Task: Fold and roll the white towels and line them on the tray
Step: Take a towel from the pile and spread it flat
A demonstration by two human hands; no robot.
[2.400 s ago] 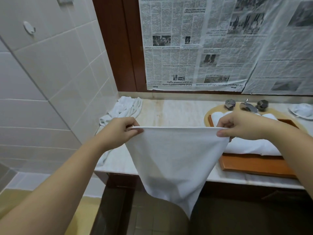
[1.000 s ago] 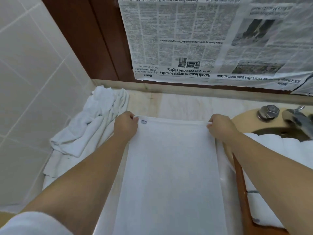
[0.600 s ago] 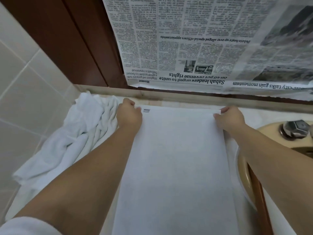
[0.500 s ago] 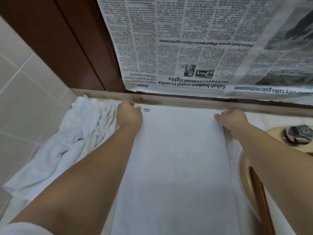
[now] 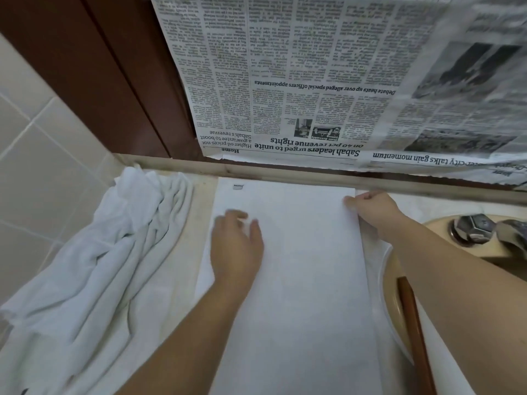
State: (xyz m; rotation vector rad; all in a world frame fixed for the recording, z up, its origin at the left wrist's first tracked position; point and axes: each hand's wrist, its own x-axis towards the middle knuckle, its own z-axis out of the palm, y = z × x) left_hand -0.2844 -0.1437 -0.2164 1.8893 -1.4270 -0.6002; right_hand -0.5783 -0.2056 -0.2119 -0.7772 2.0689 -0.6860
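A white towel [image 5: 299, 280] lies spread flat on the counter, its far edge against the back ledge and a small label near its far left corner. My left hand [image 5: 236, 246] rests flat on the towel's left part, fingers straight, a little short of the far edge. My right hand [image 5: 370, 208] pinches the towel's far right corner. At the right, only the brown edge of the wooden tray [image 5: 413, 332] shows, over the sink.
A heap of crumpled white towels [image 5: 94, 266] lies on the counter at the left, beside the tiled wall. The beige sink rim [image 5: 393, 280] with metal tap knob [image 5: 472, 228] is at the right. Newspaper [image 5: 328, 81] covers the wall behind.
The towel was carried from the air onto the counter and laid flat. My left hand has let go of the far left corner and slid back onto the towel's surface.
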